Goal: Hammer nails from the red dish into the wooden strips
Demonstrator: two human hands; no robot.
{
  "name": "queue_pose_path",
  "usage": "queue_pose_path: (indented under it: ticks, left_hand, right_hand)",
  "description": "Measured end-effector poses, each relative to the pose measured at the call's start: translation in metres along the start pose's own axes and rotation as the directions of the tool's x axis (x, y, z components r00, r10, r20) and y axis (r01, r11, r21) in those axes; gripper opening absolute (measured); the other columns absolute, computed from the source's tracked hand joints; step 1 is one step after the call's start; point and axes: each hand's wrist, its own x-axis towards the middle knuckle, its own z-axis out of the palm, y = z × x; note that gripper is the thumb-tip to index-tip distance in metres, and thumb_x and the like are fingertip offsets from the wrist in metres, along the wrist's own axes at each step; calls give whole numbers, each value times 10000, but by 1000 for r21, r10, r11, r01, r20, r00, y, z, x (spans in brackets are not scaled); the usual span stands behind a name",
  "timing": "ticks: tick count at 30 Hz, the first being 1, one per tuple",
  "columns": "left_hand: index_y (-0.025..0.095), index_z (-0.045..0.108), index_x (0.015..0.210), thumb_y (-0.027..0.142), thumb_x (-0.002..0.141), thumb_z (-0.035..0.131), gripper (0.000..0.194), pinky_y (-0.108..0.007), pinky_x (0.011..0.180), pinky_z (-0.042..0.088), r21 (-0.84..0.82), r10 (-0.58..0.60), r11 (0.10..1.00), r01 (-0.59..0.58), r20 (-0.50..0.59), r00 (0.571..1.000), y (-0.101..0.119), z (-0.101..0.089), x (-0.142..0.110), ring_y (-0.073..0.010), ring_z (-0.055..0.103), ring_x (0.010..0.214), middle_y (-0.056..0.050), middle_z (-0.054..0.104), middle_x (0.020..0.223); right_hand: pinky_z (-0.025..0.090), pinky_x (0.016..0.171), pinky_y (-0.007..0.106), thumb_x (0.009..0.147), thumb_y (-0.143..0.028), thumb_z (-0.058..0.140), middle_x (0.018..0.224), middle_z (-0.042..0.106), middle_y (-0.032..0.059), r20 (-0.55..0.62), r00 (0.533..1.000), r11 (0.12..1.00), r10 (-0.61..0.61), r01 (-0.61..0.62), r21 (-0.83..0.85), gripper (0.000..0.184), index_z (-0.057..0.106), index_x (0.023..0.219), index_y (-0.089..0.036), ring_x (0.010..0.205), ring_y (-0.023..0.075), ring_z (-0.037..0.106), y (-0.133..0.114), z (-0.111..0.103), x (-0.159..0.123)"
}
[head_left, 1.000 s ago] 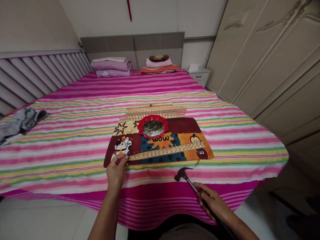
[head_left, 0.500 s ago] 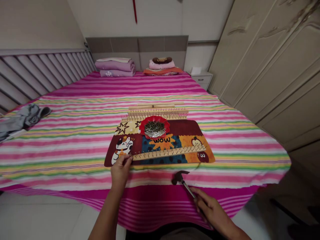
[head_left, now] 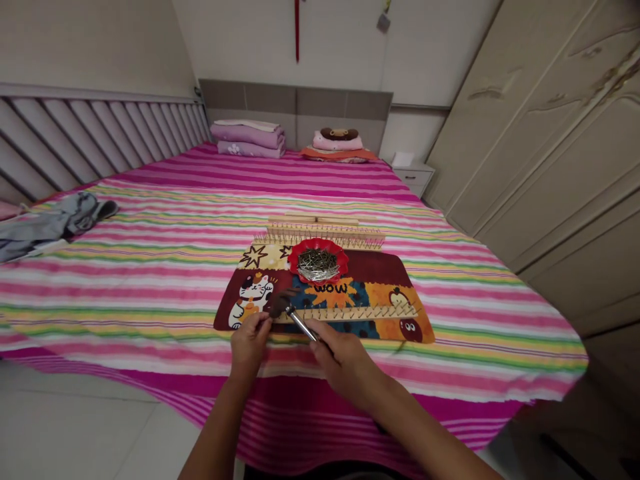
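My right hand point(head_left: 347, 363) is wrapped round the handle of a claw hammer point(head_left: 303, 325). The hammer's dark head, slightly blurred, hangs over the left end of a wooden strip point(head_left: 357, 313) with a row of nails standing up in it. My left hand point(head_left: 251, 340) is closed in a pinch at that same end, its fingertips right beside the hammer head. What lies between those fingertips is too small and hidden to make out. The strip rests on a patterned mat point(head_left: 385, 263). Behind it sits a red scalloped dish point(head_left: 295, 257) heaped with loose nails point(head_left: 319, 265).
More nail-studded wooden strips point(head_left: 325, 230) lie beyond the dish on the striped bedspread point(head_left: 150, 267). Grey clothing point(head_left: 70, 220) is at the left. Folded bedding point(head_left: 250, 139) stands by the headboard point(head_left: 345, 107), and a wardrobe point(head_left: 545, 133) lines the right side.
My right hand has carried the hammer up and leftwards, from the bed's front edge to the strip's left end. My left hand stays pinched there. The view has shifted somewhat.
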Motion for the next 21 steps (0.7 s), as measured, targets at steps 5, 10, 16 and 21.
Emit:
queue_pose_path:
  ticks: [5,10,16,21]
  left_hand:
    - [213,640,748,400,724,544,212,-238,686,482,-1,29,1000,-29,-5,1000,-2,1,-2,-143,619,721,-11,682,756]
    - [211,626,716,391,723,539,200,-224,647,473,39,34,999,-33,-4,999,-1,0,-2,-133,601,662,-2,664,701]
    - [212,645,737,425,684,543,242,-248,682,483,-6,-54,999,54,-1,999,2,1,-1,-150,613,691,-12,679,739]
    - [219,654,762,510,630,561,332,-284,717,492,-27,-149,988,149,17,989,1,0,2,-179,625,744,-20,694,801]
  right_hand:
    - [507,794,314,875,-118,399,1052,697,83,45,999,984,-23,31,-174,447,455,1310,-201,905,208,660,-1,13,22]
    - [510,842,339,863,-75,404,1126,678,78,78,995,976,-57,72,-204,481,439,1324,-207,972,208,649,0,13,20]
    - [478,908,285,905,-92,380,1147,655,14,94,995,996,-37,28,86,483,413,1350,-275,1040,150,612,-14,-18,-26]
    - [500,862,263,873,-81,401,1049,686,-22,162,983,987,90,-109,116,493,475,1302,-311,951,141,641,12,-16,-83]
